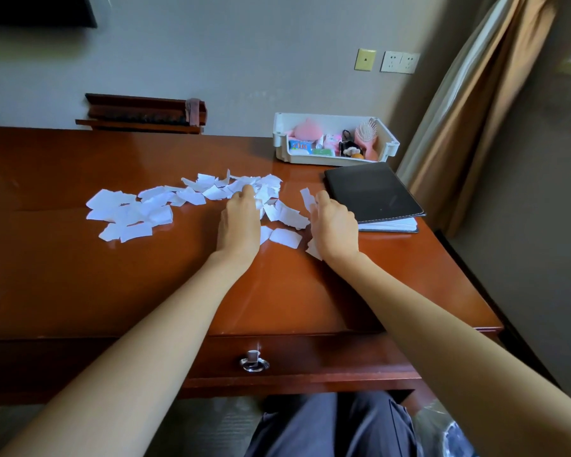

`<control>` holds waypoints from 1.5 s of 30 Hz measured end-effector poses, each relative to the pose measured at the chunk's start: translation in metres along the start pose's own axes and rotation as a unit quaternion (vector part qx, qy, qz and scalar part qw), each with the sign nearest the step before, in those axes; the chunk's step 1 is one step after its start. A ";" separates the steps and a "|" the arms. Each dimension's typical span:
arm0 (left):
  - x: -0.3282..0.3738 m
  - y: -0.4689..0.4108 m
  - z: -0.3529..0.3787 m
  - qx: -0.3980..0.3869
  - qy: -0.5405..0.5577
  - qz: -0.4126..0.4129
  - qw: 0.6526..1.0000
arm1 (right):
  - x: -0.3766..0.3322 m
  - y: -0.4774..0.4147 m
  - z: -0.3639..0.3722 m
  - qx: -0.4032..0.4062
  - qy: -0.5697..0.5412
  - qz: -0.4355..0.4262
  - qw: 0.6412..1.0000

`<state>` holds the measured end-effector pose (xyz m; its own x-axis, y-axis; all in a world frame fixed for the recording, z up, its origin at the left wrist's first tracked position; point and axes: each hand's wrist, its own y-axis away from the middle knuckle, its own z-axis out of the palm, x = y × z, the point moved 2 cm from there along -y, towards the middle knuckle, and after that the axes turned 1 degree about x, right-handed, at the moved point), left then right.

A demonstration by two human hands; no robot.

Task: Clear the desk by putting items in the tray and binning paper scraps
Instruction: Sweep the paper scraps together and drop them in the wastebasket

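Observation:
Several torn white paper scraps (136, 211) lie spread across the middle of the reddish wooden desk (80, 285). My left hand (239, 222) rests palm down on the scraps at the pile's right part, its fingertips on the paper. My right hand (333, 225) stands on its edge just to the right, fingers curled around a few scraps, with one scrap (307, 197) sticking up above the fingers. A white plastic tray (388, 148) at the back right holds a pink hairbrush (366, 136), a pink soft toy (305, 130) and small packets.
A black folder (373, 191) lies on the desk right of my right hand, in front of the tray. A bin with a clear plastic liner (442, 430) shows at the bottom right by my knee. The desk drawer knob (254, 361) faces me. A curtain hangs at the right.

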<state>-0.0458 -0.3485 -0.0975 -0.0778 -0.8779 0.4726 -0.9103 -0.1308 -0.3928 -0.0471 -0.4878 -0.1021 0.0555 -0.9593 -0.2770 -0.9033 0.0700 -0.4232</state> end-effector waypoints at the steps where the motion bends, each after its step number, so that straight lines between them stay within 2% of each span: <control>1: 0.004 -0.002 -0.002 0.000 0.012 0.002 1.000 | 0.000 -0.002 -0.001 0.002 -0.013 0.013 1.000; 6: 0.027 -0.007 -0.011 -0.006 0.066 0.012 0.998 | 0.003 -0.012 -0.019 0.028 -0.150 0.106 0.983; 9: 0.037 -0.007 -0.019 0.027 0.122 -0.001 0.992 | 0.012 -0.016 -0.031 0.036 -0.212 0.140 0.966; 12: 0.045 -0.004 -0.024 0.046 0.178 -0.033 0.982 | 0.021 -0.013 -0.039 0.044 -0.231 0.147 0.961; 17: 0.061 0.022 -0.021 0.018 0.231 -0.045 0.972 | 0.034 0.004 -0.052 0.061 -0.255 0.137 0.955; 26: 0.150 0.090 0.013 -0.032 0.301 0.030 0.953 | 0.112 0.079 -0.101 0.188 -0.268 0.174 0.929; 29: 0.195 0.129 0.031 -0.069 0.338 0.063 0.937 | 0.158 0.113 -0.120 0.240 -0.249 0.202 0.916; 32: 0.239 0.170 0.054 -0.106 0.354 0.114 0.922 | 0.205 0.147 -0.133 0.266 -0.210 0.238 0.910; 35: 0.272 0.204 0.087 -0.159 0.351 0.127 0.914 | 0.255 0.182 -0.137 0.278 -0.195 0.293 0.894; 39: 0.302 0.241 0.140 -0.246 0.326 0.131 0.903 | 0.315 0.221 -0.124 0.243 -0.179 0.357 0.884; 45: 0.320 0.275 0.226 -0.365 0.242 0.112 0.892 | 0.389 0.261 -0.067 0.137 -0.148 0.439 0.876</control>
<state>-0.2288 -0.7695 -0.2329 -0.2964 -0.5190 0.8018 -0.8585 0.5126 0.0145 -0.2897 -0.8608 -0.2625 -0.4645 -0.3929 -0.7937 -0.5194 0.8467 -0.1151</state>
